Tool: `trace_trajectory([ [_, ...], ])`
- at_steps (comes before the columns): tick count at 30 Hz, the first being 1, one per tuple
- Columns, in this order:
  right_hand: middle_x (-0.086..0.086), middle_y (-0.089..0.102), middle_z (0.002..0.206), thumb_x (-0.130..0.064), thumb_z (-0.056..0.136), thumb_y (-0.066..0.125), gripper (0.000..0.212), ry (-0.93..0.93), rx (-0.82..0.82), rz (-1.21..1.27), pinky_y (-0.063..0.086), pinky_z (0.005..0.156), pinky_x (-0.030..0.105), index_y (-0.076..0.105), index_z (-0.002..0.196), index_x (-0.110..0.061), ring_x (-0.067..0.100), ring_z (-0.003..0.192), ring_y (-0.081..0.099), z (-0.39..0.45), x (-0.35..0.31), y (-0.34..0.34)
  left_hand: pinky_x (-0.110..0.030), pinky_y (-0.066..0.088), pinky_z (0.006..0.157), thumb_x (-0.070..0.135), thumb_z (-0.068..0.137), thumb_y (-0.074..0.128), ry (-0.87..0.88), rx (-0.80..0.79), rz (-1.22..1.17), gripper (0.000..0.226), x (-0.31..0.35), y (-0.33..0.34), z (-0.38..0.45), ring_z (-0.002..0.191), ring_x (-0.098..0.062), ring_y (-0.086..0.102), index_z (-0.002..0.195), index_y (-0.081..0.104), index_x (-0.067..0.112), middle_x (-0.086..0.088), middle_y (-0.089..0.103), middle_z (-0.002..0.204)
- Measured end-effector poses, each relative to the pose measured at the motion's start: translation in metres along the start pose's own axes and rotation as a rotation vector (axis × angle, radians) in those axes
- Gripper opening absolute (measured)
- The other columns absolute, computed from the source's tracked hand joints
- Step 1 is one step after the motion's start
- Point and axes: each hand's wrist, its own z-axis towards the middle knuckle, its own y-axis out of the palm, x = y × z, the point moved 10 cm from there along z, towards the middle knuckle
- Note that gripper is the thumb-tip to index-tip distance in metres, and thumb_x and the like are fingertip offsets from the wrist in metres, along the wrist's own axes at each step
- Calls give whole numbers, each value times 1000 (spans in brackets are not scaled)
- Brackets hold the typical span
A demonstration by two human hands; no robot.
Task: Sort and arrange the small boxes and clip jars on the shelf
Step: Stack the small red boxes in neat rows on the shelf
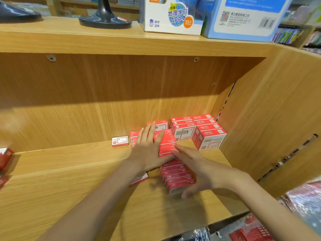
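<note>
Red and white small boxes everywhere on this wooden shelf point(69, 171), and the landmark is the tall block of stacked boxes point(198, 131) tucked into the back right corner. Just left of that block sits a lower cluster of boxes point(160, 126), partly hidden under the left hand. Further left of the block, on its own, a single box point(120, 141) stands against the back panel. In front of the block, a row of red boxes point(177, 174) runs toward the shelf's front edge, packed side by side. One more box point(139, 180) peeks out from under the left forearm, left of that row.

Now the grip. The left hand point(149, 150) lies flat, fingers straight and spread, pressing on top of the far end of the row and the cluster behind it. The right hand point(196, 169) is also wide open, fingers stretched along the row's right flank, thumb at its near end; it curls round nothing.

Far left of the block, more red boxes point(5, 157) sit at the shelf's edge. Above, the upper shelf board carries a black stand base point(104, 20), a white globe carton point(172, 14) and a blue carton point(243, 18). Packaged goods blur below right.
</note>
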Motion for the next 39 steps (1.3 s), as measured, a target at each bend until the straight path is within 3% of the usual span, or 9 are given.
trace_trajectory([
  [3,-12,-21,150,-49,69,74,123,37,61,-33,5,115,23,-18,145,-18,5,139,-10,2,0,11,-37,-11,112,89,50,-15,13,-16,-17,123,1,6,0,143,-20,1,148,6,17,-7,4,156],
  [11,-23,-31,140,-38,75,72,119,104,51,119,18,115,29,-26,141,-25,6,140,1,3,2,15,-35,-19,106,73,77,15,-69,-94,-147,95,-6,5,-9,141,-22,-15,148,-3,12,-11,-10,155],
  [16,-10,-29,149,-41,78,69,115,104,55,91,18,115,29,-24,142,-22,10,142,2,3,-1,14,-43,-20,110,46,96,25,7,43,-224,51,-8,-18,-20,143,-21,9,133,36,13,-3,41,143],
  [19,-6,-27,151,-42,77,69,116,104,53,61,15,117,33,-23,143,-22,14,143,1,6,-1,12,-44,-20,111,24,93,40,61,57,-182,44,-6,-25,-27,143,-18,6,137,36,18,3,45,140],
  [25,-7,-26,151,-42,73,73,119,147,96,166,14,114,28,-23,142,-29,9,142,-4,0,4,13,-42,-13,113,30,93,49,5,119,-203,51,-16,-19,-25,140,-17,18,140,35,19,2,47,139],
  [29,-10,-18,153,-43,74,71,112,111,146,230,12,111,23,-16,144,-32,5,141,-6,-6,0,8,-38,-9,112,30,90,55,-24,201,-192,50,-16,-27,-25,133,-20,31,136,42,16,0,54,131],
  [32,-16,0,152,-40,77,71,100,102,172,246,12,110,18,-1,146,-31,-3,137,5,-10,1,8,-38,20,109,24,86,61,-44,285,-277,45,-18,-38,-40,115,-22,42,129,51,17,-1,59,120],
  [34,-27,20,137,-31,77,72,88,78,194,320,23,104,6,7,135,-47,-15,122,21,-11,-1,6,-38,36,96,22,84,63,4,286,-345,39,-12,-41,-53,102,-20,45,122,56,19,3,61,108],
  [39,-32,31,117,-19,81,69,86,105,244,398,27,76,-8,1,116,-57,-11,107,36,-14,-1,8,-22,20,82,25,85,60,25,193,-427,35,-2,-24,-68,81,-1,53,115,43,29,16,64,84],
])
